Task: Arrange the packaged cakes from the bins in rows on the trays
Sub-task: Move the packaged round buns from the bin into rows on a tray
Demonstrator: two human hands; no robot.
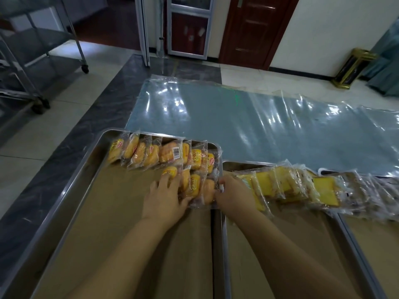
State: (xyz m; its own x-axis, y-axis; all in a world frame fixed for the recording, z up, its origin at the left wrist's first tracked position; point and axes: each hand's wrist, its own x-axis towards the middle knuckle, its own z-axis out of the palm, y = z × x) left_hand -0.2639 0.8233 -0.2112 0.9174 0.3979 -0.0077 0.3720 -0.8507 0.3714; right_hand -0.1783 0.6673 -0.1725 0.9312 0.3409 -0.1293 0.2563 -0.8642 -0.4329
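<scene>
On the left tray (94,149), packaged cakes (168,153); left hand (165,195) flat atop, right hand (234,195) round one.

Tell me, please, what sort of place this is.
Probably a bakery or food-packing workroom: steel trays lined with paper hold rows of packaged cakes, and a wheeled steel rack stands on the tiled floor.

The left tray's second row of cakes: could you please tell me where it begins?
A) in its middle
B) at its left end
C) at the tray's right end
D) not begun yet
C: the second-row packets lie at the right rim of the left tray, below the full far row.
</scene>
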